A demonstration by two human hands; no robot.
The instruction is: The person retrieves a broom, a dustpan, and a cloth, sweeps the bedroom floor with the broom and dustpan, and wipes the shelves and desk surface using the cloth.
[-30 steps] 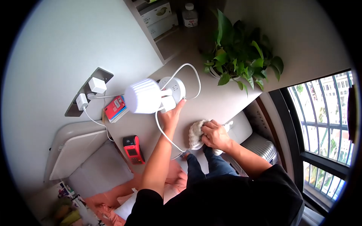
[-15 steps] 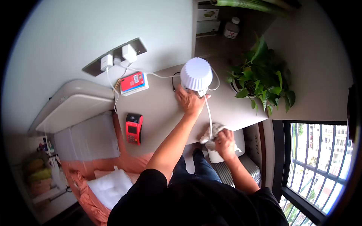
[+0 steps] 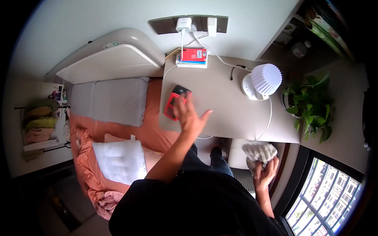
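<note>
My left hand (image 3: 190, 117) reaches over the desk with its fingers spread. Its fingertips cover part of a red and black card payment terminal (image 3: 170, 108); whether they touch it I cannot tell. In my right hand (image 3: 266, 173) is a crumpled grey-and-white cloth (image 3: 262, 152), held beyond the desk's front edge. A white lamp (image 3: 267, 80) with a ribbed shade stands on the right part of the desk (image 3: 224, 106), its white cord running over the front edge.
A red phone box (image 3: 193, 54) tops a small stack near the wall. Chargers fill the wall socket strip (image 3: 163, 25). At the right grows a potted plant (image 3: 315, 106), near a barred window (image 3: 327, 196). A bed with a white pillow (image 3: 120, 161) lies left.
My left hand has let go of the lamp and moved left to the payment terminal. My right hand has shifted right with the cloth. The view has turned.
</note>
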